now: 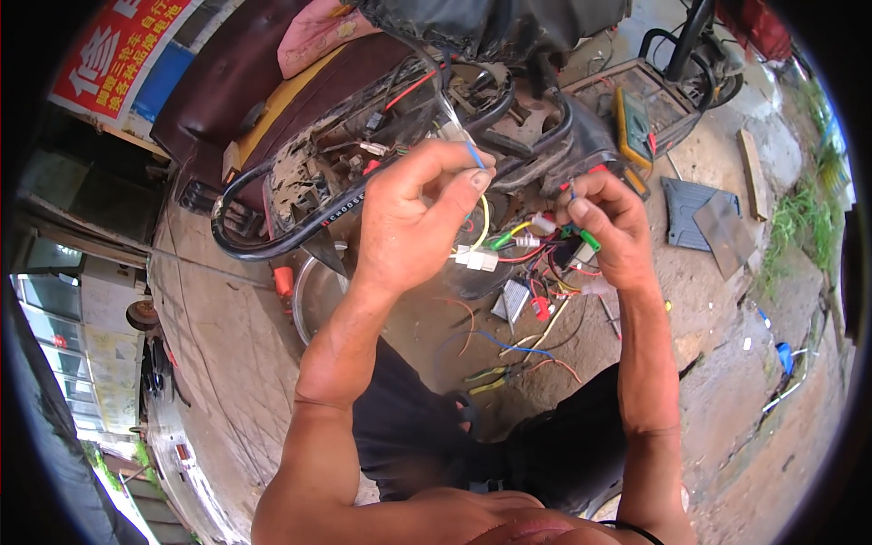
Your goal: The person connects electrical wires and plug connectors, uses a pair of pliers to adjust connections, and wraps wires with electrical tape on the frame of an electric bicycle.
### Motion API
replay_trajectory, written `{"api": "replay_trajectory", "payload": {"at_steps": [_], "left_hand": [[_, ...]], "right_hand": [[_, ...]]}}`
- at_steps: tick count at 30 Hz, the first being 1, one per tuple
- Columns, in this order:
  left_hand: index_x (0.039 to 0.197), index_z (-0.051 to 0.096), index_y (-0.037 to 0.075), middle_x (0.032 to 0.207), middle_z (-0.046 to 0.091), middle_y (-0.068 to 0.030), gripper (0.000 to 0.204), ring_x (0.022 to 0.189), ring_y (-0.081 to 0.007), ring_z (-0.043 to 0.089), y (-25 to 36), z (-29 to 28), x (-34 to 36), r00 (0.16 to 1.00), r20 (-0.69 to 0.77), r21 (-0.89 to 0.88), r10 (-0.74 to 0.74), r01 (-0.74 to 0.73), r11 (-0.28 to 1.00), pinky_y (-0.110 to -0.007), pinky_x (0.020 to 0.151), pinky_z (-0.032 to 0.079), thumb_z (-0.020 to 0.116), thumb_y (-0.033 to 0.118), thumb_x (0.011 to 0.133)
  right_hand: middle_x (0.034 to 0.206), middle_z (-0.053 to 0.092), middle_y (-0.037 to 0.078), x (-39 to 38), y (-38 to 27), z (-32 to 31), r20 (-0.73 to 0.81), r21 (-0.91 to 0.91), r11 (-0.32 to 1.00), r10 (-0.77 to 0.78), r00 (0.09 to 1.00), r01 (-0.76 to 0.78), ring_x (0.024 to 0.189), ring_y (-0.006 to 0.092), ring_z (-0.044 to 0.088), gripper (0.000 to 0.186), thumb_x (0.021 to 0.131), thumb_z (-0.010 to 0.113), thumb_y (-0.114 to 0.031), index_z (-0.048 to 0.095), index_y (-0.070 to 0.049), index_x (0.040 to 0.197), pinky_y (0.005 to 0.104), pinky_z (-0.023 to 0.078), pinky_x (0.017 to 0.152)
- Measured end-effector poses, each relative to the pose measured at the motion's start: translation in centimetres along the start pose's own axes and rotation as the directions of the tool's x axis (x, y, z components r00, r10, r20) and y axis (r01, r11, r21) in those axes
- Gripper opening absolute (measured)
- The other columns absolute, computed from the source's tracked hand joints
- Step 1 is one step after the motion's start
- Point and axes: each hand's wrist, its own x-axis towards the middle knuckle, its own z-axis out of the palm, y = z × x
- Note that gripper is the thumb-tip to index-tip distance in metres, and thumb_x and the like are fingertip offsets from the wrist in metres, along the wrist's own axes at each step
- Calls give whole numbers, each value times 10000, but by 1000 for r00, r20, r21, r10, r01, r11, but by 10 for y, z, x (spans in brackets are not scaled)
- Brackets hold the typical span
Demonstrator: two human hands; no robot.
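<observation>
My left hand (413,218) is raised in front of an open scooter frame (363,173) and pinches a thin blue wire (475,154) between thumb and forefinger. My right hand (613,227) pinches another wire end close by, at the same height. Between and below the hands hangs a bundle of coloured wires (536,259) with white, green and red plug connectors. A white connector (480,261) dangles just under my left hand.
A yellow multimeter (633,123) lies on a case behind my right hand. Loose wire pieces (509,350) lie on the dirt ground by my knees. Flat grey panels (704,218) rest at right near grass. A round metal part (313,295) sits lower left.
</observation>
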Motion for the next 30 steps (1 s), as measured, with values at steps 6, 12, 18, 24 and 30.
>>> {"api": "replay_trajectory", "payload": {"at_steps": [6, 12, 18, 24, 30], "left_hand": [[1092, 726, -23, 996, 697, -67, 135, 902, -119, 645, 14, -1, 4, 985, 108, 332, 134, -162, 929, -265, 808, 513, 652, 0, 982], [1093, 721, -17, 973, 684, -91, 153, 824, -146, 626, 25, 5, 7, 950, 175, 448, 257, -309, 839, -285, 734, 505, 633, -21, 967], [1103, 709, -28, 1023, 709, -114, 164, 820, -181, 636, 32, 6, 7, 941, 234, 424, 243, -324, 846, -308, 759, 517, 628, -16, 961], [1059, 713, -40, 1044, 734, -130, 140, 911, -243, 668, 46, 5, 6, 934, 203, 451, 293, -355, 819, -351, 865, 524, 626, 8, 961], [1044, 712, -41, 928, 705, -133, 168, 870, -224, 641, 44, 4, 12, 917, 333, 233, 221, -307, 923, -367, 865, 511, 606, 73, 981]], "right_hand": [[897, 713, 61, 4, -34, 29, -9, 29, 1000, 3, 1000, -3, 810, 127, 681, 159, 1039, 662, -110, 671, 32, 1109, 280, 564, 757], [894, 713, 59, 0, -47, 43, -29, 38, 999, -1, 1000, 3, 764, 116, 674, 168, 1044, 661, -112, 667, 41, 1111, 255, 554, 714], [887, 709, 42, 0, -47, 50, -33, 20, 998, -60, 998, 61, 757, 84, 660, 143, 1023, 677, -83, 668, 37, 1101, 229, 525, 689], [874, 681, 11, -2, -52, 57, -44, 33, 998, -61, 997, 62, 756, 67, 626, 120, 1004, 684, -63, 662, 19, 1089, 223, 509, 695], [854, 595, -29, -2, -50, 54, -32, -1, 999, -52, 998, 52, 763, 38, 520, 89, 999, 618, -77, 619, -11, 1059, 217, 422, 682]]}}
